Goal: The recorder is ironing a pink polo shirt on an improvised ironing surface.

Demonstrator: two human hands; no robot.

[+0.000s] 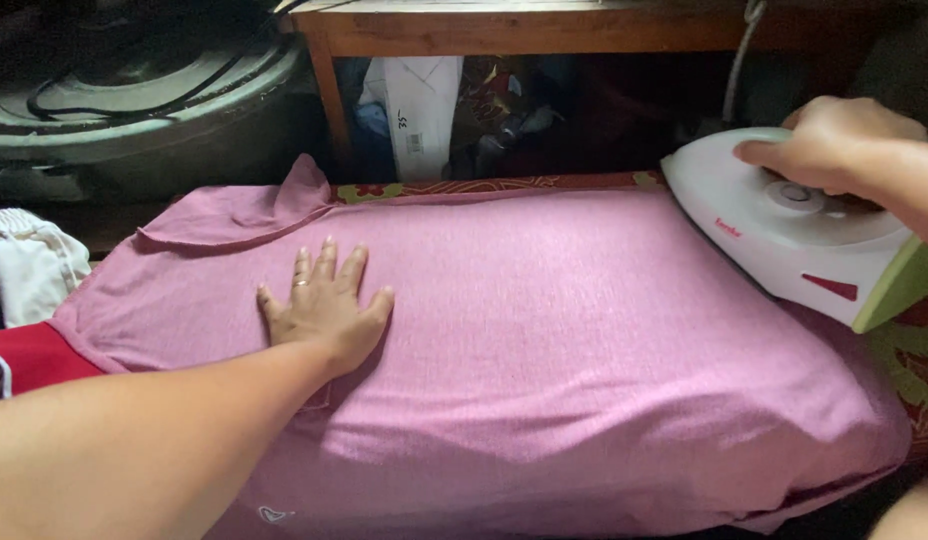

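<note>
Pink cloth, a shirt [544, 340] by the look of its sleeve, lies spread flat over a padded board whose patterned cover [909, 375] shows only at the far and right edges. The shirt is the landmark here; its long axis runs left to right across the view, with the sleeve folded back at its far left corner.

The left hand [327, 305] rests palm down on the left half of the shirt, fingers [329, 262] spread wide and flat, holding nothing, just pressing the fabric against the board. A ring shows on one finger.

The right hand [834, 145] is at the shirt's far right end, curled closed around the handle of a white iron [784, 225] with a green heel. The iron sits on the right edge of the shirt, its nose pointing toward the far left, so the open stretch of pink fabric lies leftward from it, between the two hands. The right hand is the one at the iron; the left is well apart from it, across the middle of the shirt.

Beyond the shirt stands a wooden table frame [504, 35] with bags and clutter beneath. Left of the shirt lie a red garment [29, 355] and white cloth [24, 270], with a dark round lid behind them.
</note>
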